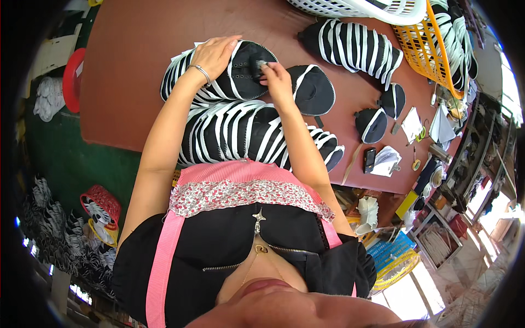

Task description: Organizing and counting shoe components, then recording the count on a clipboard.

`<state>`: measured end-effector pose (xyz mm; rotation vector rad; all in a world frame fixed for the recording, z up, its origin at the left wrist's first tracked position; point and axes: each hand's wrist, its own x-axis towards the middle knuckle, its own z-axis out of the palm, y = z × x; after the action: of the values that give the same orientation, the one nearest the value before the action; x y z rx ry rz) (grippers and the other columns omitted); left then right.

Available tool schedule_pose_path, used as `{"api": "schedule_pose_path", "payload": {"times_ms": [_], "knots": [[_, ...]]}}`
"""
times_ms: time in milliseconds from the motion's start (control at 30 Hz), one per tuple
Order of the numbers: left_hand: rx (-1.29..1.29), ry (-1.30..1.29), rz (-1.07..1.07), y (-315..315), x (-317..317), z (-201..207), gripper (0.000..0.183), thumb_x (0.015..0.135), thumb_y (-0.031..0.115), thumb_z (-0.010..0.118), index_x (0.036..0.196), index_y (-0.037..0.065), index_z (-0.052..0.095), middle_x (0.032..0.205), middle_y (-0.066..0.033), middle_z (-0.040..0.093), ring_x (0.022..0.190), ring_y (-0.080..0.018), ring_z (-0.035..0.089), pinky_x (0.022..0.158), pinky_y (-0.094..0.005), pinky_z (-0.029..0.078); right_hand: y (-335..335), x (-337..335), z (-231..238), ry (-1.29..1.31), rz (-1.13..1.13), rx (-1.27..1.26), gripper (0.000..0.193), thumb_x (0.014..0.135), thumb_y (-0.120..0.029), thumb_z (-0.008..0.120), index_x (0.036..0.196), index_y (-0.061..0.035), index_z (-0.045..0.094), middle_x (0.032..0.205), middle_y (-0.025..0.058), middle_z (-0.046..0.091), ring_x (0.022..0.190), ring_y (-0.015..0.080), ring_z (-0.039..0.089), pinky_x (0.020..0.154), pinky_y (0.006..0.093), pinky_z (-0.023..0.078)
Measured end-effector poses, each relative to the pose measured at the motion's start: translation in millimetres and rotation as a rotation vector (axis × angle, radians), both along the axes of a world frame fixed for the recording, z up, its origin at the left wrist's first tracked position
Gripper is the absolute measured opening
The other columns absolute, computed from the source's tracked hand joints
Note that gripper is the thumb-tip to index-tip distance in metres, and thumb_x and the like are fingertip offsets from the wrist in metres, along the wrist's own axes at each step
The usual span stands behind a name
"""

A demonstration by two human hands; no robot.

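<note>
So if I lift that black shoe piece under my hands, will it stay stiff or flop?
The black shoe piece looks thin and flat with white edging, so it probably bends and feels light. It lies on a stack, so pushing may slide it.

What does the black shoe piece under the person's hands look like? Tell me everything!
The black shoe piece is a curved, flat cut of dark fabric-like material with a white edge band and rows of small pale dots. It lies on top of a stack of similar black-and-white pieces on the brown table. The left hand rests flat on its left side. The right hand pinches a small grey bit at its right edge.
</note>
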<state>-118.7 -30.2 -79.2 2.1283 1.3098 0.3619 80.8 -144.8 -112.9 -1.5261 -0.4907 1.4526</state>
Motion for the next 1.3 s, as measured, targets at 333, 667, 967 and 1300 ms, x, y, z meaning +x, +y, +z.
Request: {"api": "schedule_pose_path", "payload": {"times_ms": [333, 667, 967, 1300], "knots": [[-0.111, -0.194, -0.078, 5, -5, 7, 0.04, 0.104, 0.029, 0.052, 0.14, 0.012, 0.058, 0.141, -0.013, 0.061, 0.132, -0.0312, 0.055, 0.111, -0.0384, 0.042, -3, -37, 67, -0.188, 0.171, 0.231, 0.016, 0.098, -0.015, 0.067, 0.094, 0.0008, 0.07, 0.074, -0.0035, 0.06, 0.067, 0.007, 0.054, 0.059, 0.0267, 0.043], [-0.045, 0.251, -0.008, -6, -41, 15, 0.062, 0.094, 0.058, 0.06, 0.147, 0.026, 0.055, 0.159, -0.0073, 0.045, 0.148, -0.0354, 0.036, 0.122, -0.058, 0.019, -71, 81, 94, -1.292, 0.045, 0.199, 0.022, 0.095, -0.01, 0.066, 0.114, 0.0013, 0.068, 0.094, 0.018, 0.072, 0.081, 0.0365, 0.07, 0.074, 0.0387, 0.055], [0.052, 0.063, 0.024, -12, -47, -4, 0.052, 0.096, 0.049, 0.06, 0.14, 0.02, 0.062, 0.152, -0.0102, 0.053, 0.141, -0.0358, 0.044, 0.118, -0.0454, 0.034, -1, -44, 58, -1.261, 0.37, 0.422, 0.043, 0.079, -0.033, 0.081, 0.105, -0.0035, 0.062, 0.107, 0.0176, 0.061, 0.103, 0.037, 0.059, 0.084, 0.0459, 0.05], [0.129, 0.031, 0.065, -16, -43, -23, 0.051, 0.094, 0.054, 0.058, 0.133, 0.023, 0.064, 0.148, -0.0026, 0.056, 0.139, -0.0306, 0.047, 0.113, -0.0484, 0.039, 11, -9, -2, -0.081, -0.043, 0.005, 0.024, 0.096, -0.013, 0.063, 0.11, 0.0059, 0.06, 0.099, 0.0108, 0.068, 0.086, 0.0217, 0.069, 0.074, 0.0332, 0.061]]}}
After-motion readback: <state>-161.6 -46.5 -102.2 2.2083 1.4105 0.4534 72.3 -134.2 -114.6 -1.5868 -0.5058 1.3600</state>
